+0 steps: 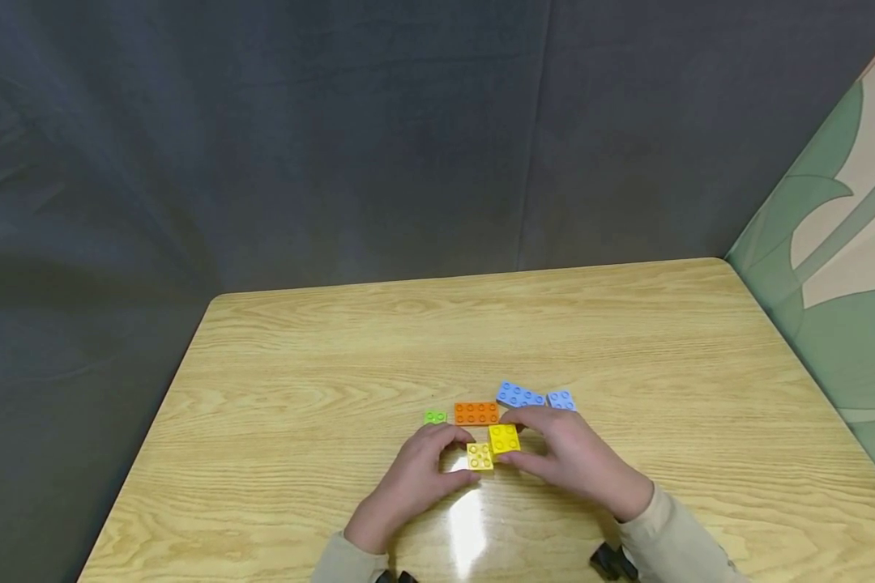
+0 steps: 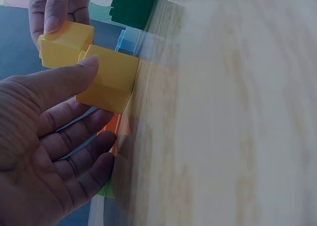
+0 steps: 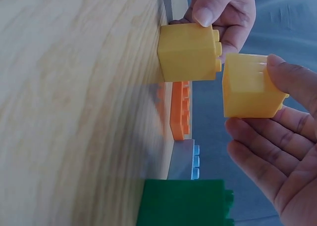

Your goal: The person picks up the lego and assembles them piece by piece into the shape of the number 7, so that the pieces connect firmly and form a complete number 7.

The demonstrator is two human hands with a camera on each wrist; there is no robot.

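Note:
My left hand (image 1: 426, 468) holds a yellow building brick (image 1: 480, 457) between thumb and fingers. That brick rests on the wooden table with its studs up, as the right wrist view shows. A second yellow brick (image 1: 504, 438) is pinched by my right hand (image 1: 565, 449) and raised off the tabletop. It is tilted slightly, beside and a little higher than the first brick. In the right wrist view the raised brick (image 3: 250, 86) stands close to the studs of the lower brick (image 3: 188, 52). My right thumb presses one side, with the other fingers extended near the opposite side.
Just beyond my hands lie a light green brick (image 1: 435, 417), an orange brick (image 1: 476, 414) and two blue bricks (image 1: 519, 395), the smaller blue brick (image 1: 561, 400) at the right. A dark green brick (image 3: 183, 203) stands near my right hand, hidden in the head view.

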